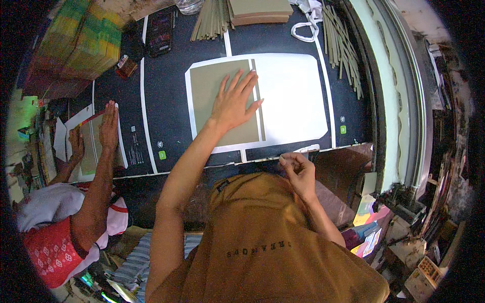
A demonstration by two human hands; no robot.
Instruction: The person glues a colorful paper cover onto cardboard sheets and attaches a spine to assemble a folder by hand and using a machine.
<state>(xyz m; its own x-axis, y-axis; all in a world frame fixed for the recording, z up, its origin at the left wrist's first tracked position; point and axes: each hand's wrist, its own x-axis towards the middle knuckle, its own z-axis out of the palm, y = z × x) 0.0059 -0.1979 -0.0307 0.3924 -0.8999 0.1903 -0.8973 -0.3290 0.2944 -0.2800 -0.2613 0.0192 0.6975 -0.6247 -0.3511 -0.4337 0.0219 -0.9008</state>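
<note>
My left hand (236,101) lies flat, fingers spread, on a grey-brown cardboard panel (207,83). Its fingertips and thumb reach over a narrow cardboard strip (260,116) set beside the panel with a thin white gap between. Both pieces rest on the left part of a large white sheet (295,96) with cut-off corners. My right hand (300,174) hovers by the table's front edge, thumb and fingers curled together; whether anything is in them is hidden. A small whitish piece (308,148) lies at that edge, just beyond my right hand.
The dark table (169,101) carries cardboard strips (212,20), a board stack (260,11), more strips (343,50) and a white cloth loop (305,31). A phone-like black device (160,33) lies back left. At left, a co-worker's hands (108,126) press a similar cover. A ledge (391,101) borders the right.
</note>
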